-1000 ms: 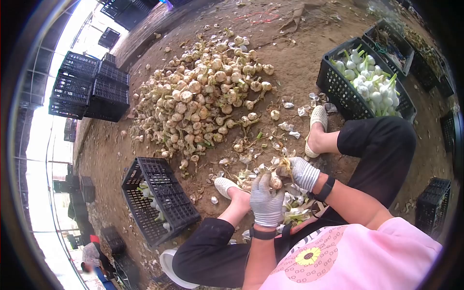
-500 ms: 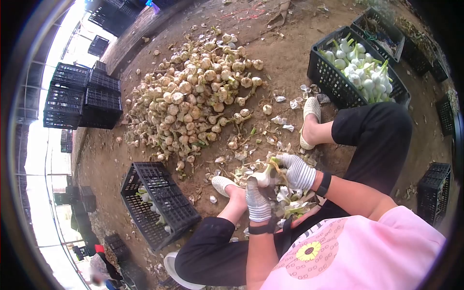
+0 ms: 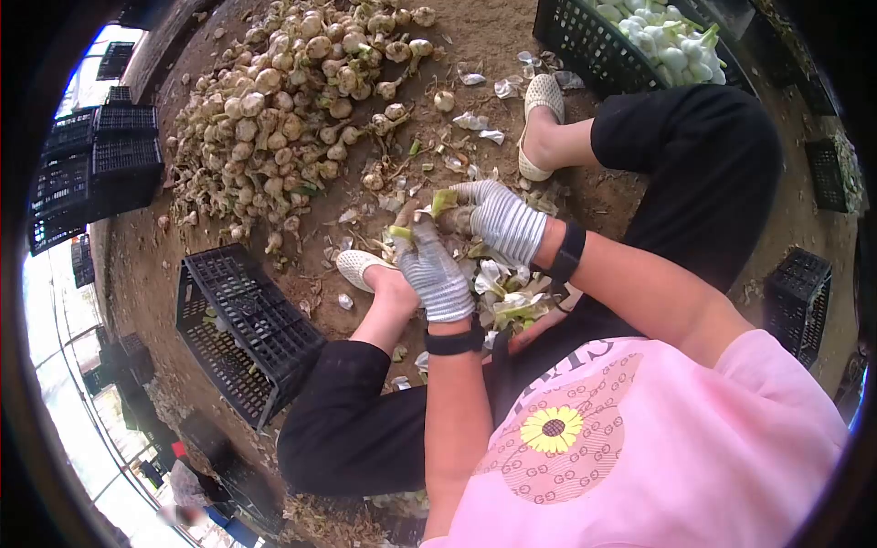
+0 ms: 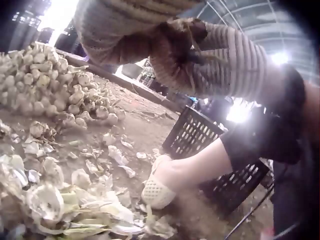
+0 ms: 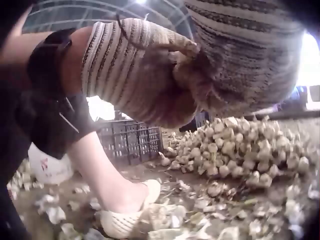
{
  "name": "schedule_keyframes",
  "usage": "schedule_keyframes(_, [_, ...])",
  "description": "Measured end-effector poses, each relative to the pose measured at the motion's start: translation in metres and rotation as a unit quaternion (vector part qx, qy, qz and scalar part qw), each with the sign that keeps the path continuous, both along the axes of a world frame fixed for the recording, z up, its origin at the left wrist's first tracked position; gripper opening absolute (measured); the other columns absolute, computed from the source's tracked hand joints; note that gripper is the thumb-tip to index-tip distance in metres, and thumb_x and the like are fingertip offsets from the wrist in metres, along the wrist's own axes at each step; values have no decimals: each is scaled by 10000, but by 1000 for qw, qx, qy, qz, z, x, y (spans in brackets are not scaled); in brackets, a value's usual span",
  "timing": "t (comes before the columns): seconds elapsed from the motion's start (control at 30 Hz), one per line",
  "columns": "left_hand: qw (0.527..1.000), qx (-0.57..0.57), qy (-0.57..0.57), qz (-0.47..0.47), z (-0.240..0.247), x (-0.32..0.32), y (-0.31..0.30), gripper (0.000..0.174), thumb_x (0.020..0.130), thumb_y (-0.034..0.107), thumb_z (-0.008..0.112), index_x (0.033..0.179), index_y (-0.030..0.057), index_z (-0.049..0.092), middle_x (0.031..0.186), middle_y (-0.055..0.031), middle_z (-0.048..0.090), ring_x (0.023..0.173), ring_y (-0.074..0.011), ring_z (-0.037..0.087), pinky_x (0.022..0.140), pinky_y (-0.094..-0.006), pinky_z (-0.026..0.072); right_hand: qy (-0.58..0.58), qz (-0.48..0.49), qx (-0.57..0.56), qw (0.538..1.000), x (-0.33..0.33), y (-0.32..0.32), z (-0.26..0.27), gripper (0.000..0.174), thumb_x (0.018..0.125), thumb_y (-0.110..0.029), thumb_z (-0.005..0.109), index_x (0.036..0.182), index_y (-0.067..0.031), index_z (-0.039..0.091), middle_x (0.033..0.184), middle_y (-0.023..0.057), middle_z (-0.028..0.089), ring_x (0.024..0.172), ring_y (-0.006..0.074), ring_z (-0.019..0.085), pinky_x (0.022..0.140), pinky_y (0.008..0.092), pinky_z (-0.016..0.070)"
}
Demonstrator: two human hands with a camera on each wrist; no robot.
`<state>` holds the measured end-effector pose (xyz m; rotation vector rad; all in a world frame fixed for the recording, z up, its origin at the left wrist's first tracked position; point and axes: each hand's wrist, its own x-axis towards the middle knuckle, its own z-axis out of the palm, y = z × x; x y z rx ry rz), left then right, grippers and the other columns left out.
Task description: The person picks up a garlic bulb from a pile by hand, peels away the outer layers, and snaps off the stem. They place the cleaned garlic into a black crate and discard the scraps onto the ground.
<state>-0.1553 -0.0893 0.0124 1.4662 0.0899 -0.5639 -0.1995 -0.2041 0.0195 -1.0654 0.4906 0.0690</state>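
L hand point(image 3: 437, 279): nearly closed, pinching green stalk point(image 3: 400, 233). R hand point(image 3: 505, 222): likewise, on leafy stub point(image 3: 444, 201). Pale bulb no longer visible btwn hands; pos. unconfirmed. Cleaning prob. ongoing.

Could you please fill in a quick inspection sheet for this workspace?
Surface: brown earth ground, strewn with debris.
Job's things: heap of unpeeled garlic; cleaned white bulbs in the right-side crate.
Clutter: pale peelings between the feet, more scattered near the heap.
Grippers: gloved left hand and right hand close together, fingers curled, a green piece showing at each; anything between them hidden.
Cables: thin dark cord beside the right leg.
Surroundings: stacked black crates, another person in the background.
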Motion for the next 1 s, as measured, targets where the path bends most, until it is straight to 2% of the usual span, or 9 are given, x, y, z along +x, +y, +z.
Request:
schedule_keyframes(0.2, [977,-154,39,140,44,16,9,337,876,343,413,1018,65,540,913,-50,556,793,-141,542,724,-264,465,25,-219,115,969,-2,-35,-63,83,872,-155,541,852,-88,585,732,-9,571,621,102,538,546,263,464])
schedule_keyframes(0.27, [979,-57,-151,122,53,18,20,377,885,377,410,1053,57,517,962,-45,547,839,-127,530,756,-256,450,13,53,-295,954,-9,-44,-80,262,827,-261,595,974,-44,597,851,62,633,712,172,571,659,306,476])
schedule_keyframes(0.3, [962,42,-250,103,57,13,23,392,894,386,403,1071,50,503,972,-41,543,849,-122,524,761,-256,447,-90,116,-233,961,-7,-17,-132,270,859,-239,571,1055,-54,559,906,103,624,804,189,602,707,327,500])
schedule_keyframes(0.33, [979,-72,-164,101,43,15,35,421,894,412,406,1077,43,494,980,-41,538,844,-122,524,762,-262,447,6,323,-503,801,-4,-14,-15,415,804,-256,628,1151,-58,517,1013,170,603,895,283,603,779,365,482])
schedule_keyframes(0.4, [978,-176,-105,40,10,17,43,507,885,477,411,1122,33,472,1008,-50,538,865,-132,527,772,-272,444,-136,252,-436,853,-4,-9,12,517,773,-222,660,1232,-70,475,1111,157,570,992,273,570,846,352,456])
schedule_keyframes(0.5, [974,-172,-144,-10,43,-16,10,809,718,502,664,1270,2,348,1151,-57,480,869,-166,566,772,-262,480,-134,91,55,985,-7,-4,16,509,778,-137,677,1229,-14,476,1146,67,559,995,125,529,845,281,451])
schedule_keyframes(0.63, [965,-187,-186,2,64,-13,0,733,757,318,686,1309,24,305,1125,-54,511,907,-179,559,817,-274,469,-76,38,-3,996,-10,-21,30,484,751,-101,691,1176,27,499,1065,100,596,966,145,556,831,288,463])
schedule_keyframes(0.7, [961,62,-258,-72,70,-3,19,543,757,165,687,1225,32,447,1079,-73,552,913,-197,567,805,-305,470,-77,48,-33,995,-12,-24,29,460,755,-105,688,1153,26,498,1050,96,594,950,141,556,824,286,464])
schedule_keyframes(1.0, [749,352,-540,-153,71,3,18,58,743,64,633,781,28,609,746,-93,610,661,-219,567,619,-320,443,-50,89,-64,993,-20,-12,39,402,780,-151,675,1092,12,481,1011,91,577,943,132,535,807,283,461])
